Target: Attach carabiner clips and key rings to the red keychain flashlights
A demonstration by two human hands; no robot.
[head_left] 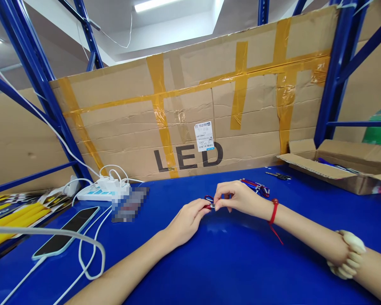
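Observation:
My left hand (188, 219) and my right hand (239, 198) meet over the middle of the blue table (228, 262). Between their fingertips they pinch a small red carabiner clip (208, 201) with a metal part. The left fingers hold its near end, the right fingers close on its far side. Just behind my right hand lies a small pile of red and blue clips (256, 187). A red string sits on my right wrist and a pale bead bracelet further up that forearm.
A phone (65, 232) on a white cable lies at the left, near a white power strip (98, 191). An open cardboard box (339, 166) stands at the right, a dark clip (278, 175) before it. A taped cardboard sheet marked LED (190, 114) walls the back.

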